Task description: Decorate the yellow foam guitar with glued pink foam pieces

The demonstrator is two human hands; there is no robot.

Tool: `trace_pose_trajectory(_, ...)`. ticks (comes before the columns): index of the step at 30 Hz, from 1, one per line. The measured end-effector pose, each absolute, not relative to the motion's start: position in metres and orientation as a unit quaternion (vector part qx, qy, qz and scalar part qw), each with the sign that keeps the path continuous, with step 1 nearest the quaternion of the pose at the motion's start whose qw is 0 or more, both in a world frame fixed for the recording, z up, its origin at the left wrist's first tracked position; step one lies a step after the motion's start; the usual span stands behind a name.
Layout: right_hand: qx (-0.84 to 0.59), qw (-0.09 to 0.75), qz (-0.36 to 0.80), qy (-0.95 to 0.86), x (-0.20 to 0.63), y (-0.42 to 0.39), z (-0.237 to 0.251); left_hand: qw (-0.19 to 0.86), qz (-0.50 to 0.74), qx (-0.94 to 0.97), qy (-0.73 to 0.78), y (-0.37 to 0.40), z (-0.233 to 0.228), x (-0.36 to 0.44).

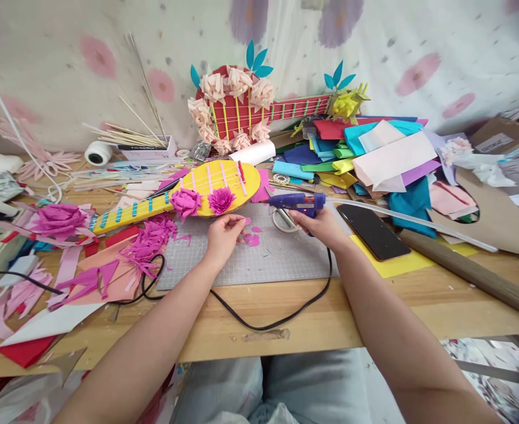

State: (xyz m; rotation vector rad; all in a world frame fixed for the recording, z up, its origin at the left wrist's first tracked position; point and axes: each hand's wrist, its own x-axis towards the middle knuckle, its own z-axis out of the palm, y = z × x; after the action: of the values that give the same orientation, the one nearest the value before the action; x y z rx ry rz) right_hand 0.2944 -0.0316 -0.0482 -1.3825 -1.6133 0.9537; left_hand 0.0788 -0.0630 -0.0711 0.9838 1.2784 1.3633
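Note:
My right hand [318, 227] grips a blue hot glue gun [298, 202], its nozzle pointing left and a long clear glue stick [400, 221] sticking out behind. Close by, my left hand [226, 235] is closed in a pinch, with a small magenta paper petal [247, 221] at its fingertips. More loose magenta petals [253, 240] lie on the grey cutting mat [197, 259] beside it. Just beyond the left hand rests a yellow cardboard guitar [197, 185] with strings, pink strips and two magenta paper flowers [221, 201]. A roll of tape [281, 222] lies partly behind the glue gun.
A red guitar [277, 111] with pale paper roses leans at the back. Coloured paper [387, 153] is heaped to the right, near a phone [372, 231] and a brown rod [466, 271]. Magenta scraps [151, 241] lie left; a black cord [259, 327] loops across the front.

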Motion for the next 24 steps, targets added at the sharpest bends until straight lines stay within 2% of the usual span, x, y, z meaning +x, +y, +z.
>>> trace_pose_trajectory(4,-0.565,0.467,0.331,-0.594,0.319,-0.021,-0.049,0.495,0.568,0.414,0.51,-0.065,-0.071,0.079)
trace_pose_trajectory(7,-0.613,0.475,0.28,-0.566,0.333,-0.011,-0.058,0.501,0.573,0.426,0.489,-0.067,-0.072,0.08)
trace_pose_trajectory(11,-0.702,0.38,0.186,-0.573,0.336,0.002,-0.074,0.523,0.573,0.432,0.46,-0.068,-0.072,0.082)
trace_pose_trajectory(15,-0.735,0.286,0.13,-0.601,0.331,0.009,-0.08,0.537,0.574,0.42,0.453,-0.071,-0.07,0.083)
trace_pose_trajectory(20,-0.723,0.256,0.104,-0.633,0.329,0.002,-0.073,0.526,0.586,0.422,0.449,-0.078,-0.064,0.081)
trace_pose_trajectory(24,-0.732,0.23,0.033,-0.641,0.334,-0.014,-0.06,0.442,0.634,0.445,0.452,-0.081,-0.048,0.066)
